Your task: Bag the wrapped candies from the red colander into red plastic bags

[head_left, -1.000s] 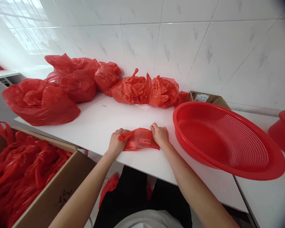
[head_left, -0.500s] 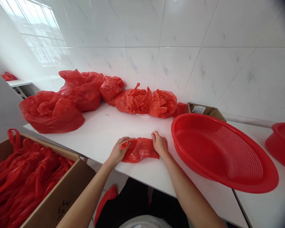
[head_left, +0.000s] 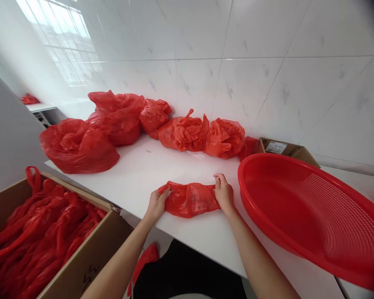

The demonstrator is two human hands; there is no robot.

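Note:
A small red plastic bag (head_left: 191, 200) is stretched sideways between my hands, low over the white table (head_left: 137, 178) near its front edge. Its film is translucent, and something inside is too blurred to make out. My left hand (head_left: 157, 202) grips the bag's left end, with a bit of red film bunched at the fingertips. At the other end, my right hand (head_left: 224, 193) is closed on the bag's right edge, thumb and finger pinched.
Several full red bags (head_left: 183, 133) line the tiled wall. A large red perforated basket (head_left: 280, 203) stands on the right, before a small cardboard box (head_left: 289, 150). At lower left, an open carton (head_left: 71, 257) holds many red bags.
The view has turned, so the surroundings sit farther right and the basket looks closer. Between my hands the bag is now pulled wider, and its right part has been unfolded or shifted.

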